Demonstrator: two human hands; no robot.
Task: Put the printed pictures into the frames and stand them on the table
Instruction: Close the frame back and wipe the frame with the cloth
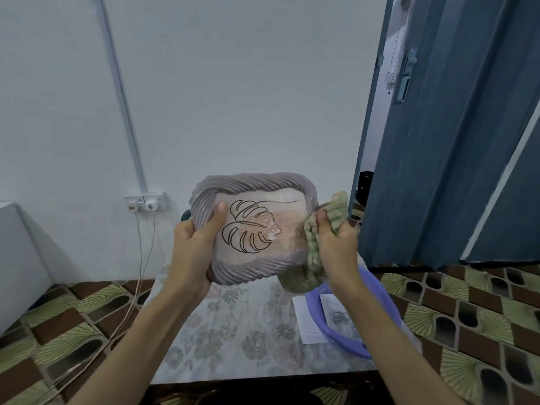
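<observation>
Nearest the camera, two bare forearms reach forward over the bench, which carries a pale floral covering. At its right edge sits a lilac basin holding a printed picture, with a white sheet beside it.

Risk 1: the frame is held in the air above the bench, not resting on it. The left hand alone carries it, fingers curled behind the left border and the thumb pressed on the front. A slip of that one-sided hold would probably drop the frame onto the bench or the patterned floor.

Risk 2: the right hand grips a green knitted cloth against the right border. Firm wiping pressure could twist the frame out of the left hand. A shiny smear shows on the front near the centre; rubbing may spread it.

Risk 3: the basin overhangs the bench edge and may tip if knocked.

Frame appearance: rectangular, rounded corners, mauve border with a twisted rope relief. Its panel shows a black line-drawn leaf on a pale pink ground. A white wall stands behind.
</observation>
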